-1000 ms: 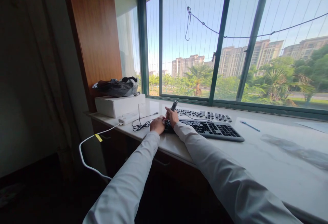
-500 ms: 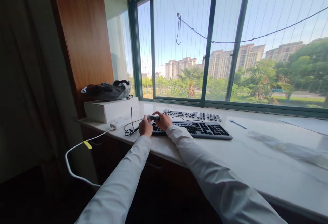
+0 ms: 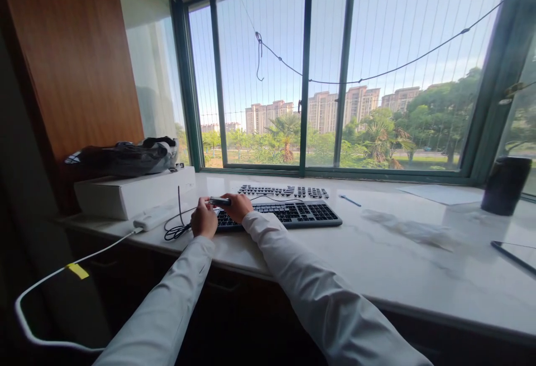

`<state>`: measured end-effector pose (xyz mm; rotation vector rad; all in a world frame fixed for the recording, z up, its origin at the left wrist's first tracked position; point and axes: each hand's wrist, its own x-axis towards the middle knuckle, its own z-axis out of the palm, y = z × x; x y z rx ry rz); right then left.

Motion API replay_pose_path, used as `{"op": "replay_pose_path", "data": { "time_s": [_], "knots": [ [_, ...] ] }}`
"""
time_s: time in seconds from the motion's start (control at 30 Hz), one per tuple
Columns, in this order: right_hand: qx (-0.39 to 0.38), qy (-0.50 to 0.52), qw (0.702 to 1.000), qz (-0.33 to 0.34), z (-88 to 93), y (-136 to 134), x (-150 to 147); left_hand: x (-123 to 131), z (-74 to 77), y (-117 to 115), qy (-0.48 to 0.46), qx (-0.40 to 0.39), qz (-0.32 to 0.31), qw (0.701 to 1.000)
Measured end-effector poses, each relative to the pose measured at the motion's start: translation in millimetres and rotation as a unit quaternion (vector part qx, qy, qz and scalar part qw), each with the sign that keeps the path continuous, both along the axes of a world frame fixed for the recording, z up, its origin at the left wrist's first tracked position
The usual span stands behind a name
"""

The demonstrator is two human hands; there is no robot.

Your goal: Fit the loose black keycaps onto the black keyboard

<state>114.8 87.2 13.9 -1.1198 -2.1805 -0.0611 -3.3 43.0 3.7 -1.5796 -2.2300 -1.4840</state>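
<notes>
My right hand (image 3: 238,207) is closed around a small dark, glossy bar-shaped object (image 3: 220,201), held level above the left end of a keyboard (image 3: 310,213). Beside its left tip, my left hand (image 3: 204,218) is closed in a pinch; what its fingers hold is hidden. The dark grey keyboard lies flat on the counter, its left part partly covered by my hands. Behind it, rows of loose dark keycaps (image 3: 266,190) are laid out in keyboard order. A coiled black cable (image 3: 176,232) rests left of my left hand.
At left, a white box (image 3: 134,193) carries a dark plastic bag (image 3: 121,158). A white power strip (image 3: 156,217) lies before it. Rightward on the white counter (image 3: 326,260) are a blue pen (image 3: 350,200), clear plastic wrapping (image 3: 408,229), paper (image 3: 439,194) and a black cylinder (image 3: 506,186).
The view has turned to the right, so the black cylinder and a dark-edged flat object now show at the right. Both hands stay together over the keyboard's left end, with the bar-shaped object still held.
</notes>
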Motion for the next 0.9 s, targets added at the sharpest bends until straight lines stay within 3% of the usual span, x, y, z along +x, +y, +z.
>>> {"op": "replay_pose_path", "data": {
  "time_s": [0.73, 0.9],
  "knots": [
    [-0.003, 0.036, 0.999, -0.027, -1.0, 4.2, 0.8, 3.6, 1.5, -2.2, 0.015, 0.024, -0.051, 0.998],
    [-0.01, 0.059, 0.998, -0.03, -1.6, 5.9, 0.5, 5.0, 2.9, -2.8, -0.009, -0.012, -0.021, 1.0]
  ]
}}
